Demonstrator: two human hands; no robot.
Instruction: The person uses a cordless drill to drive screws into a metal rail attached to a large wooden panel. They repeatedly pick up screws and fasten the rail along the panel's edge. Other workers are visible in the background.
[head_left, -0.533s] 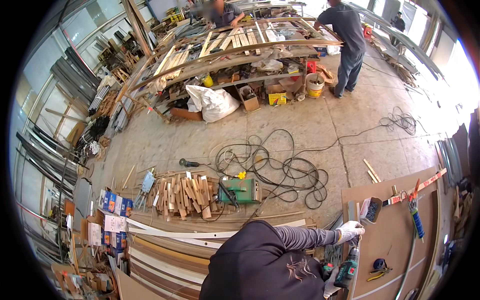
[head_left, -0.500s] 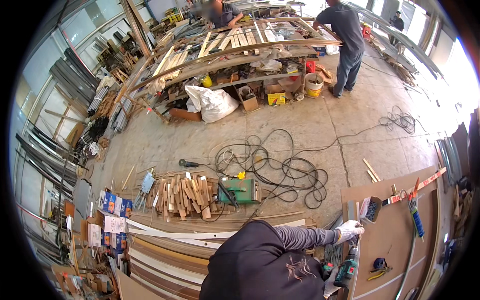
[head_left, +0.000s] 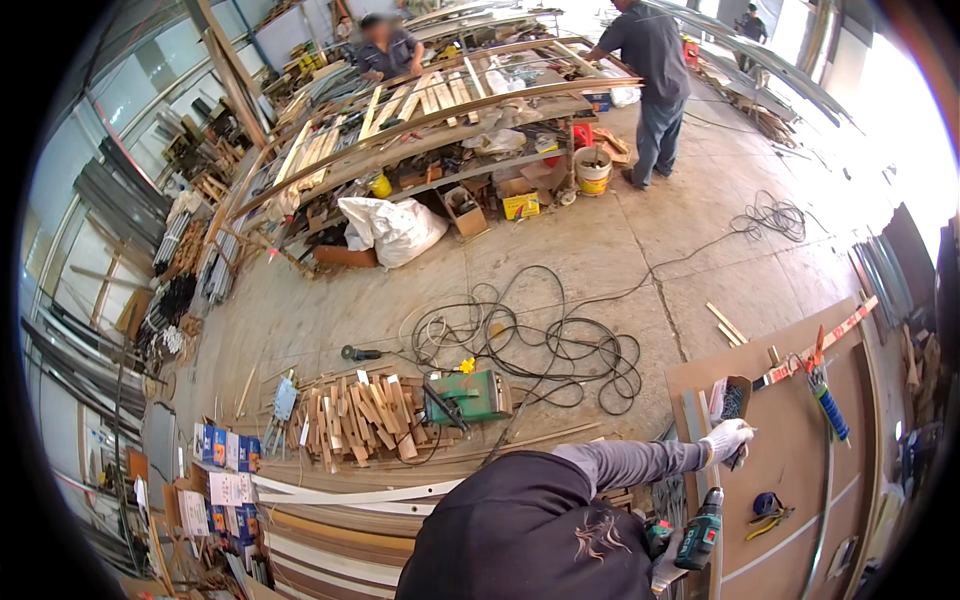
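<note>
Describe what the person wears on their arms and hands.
A grey long sleeve covers the outstretched arm, ending in a white knit work glove. The other hand, low by the dark top, also seems to wear a pale glove; its sleeve is hidden.

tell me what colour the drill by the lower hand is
Dark green and black, seen in the head view: drill.

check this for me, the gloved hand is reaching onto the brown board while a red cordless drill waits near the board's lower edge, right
Not quite: the cordless drill is green and black, not red, as the head view shows. The rest holds: the gloved hand reaches onto the brown board, and the drill sits near the board's lower edge.
</note>
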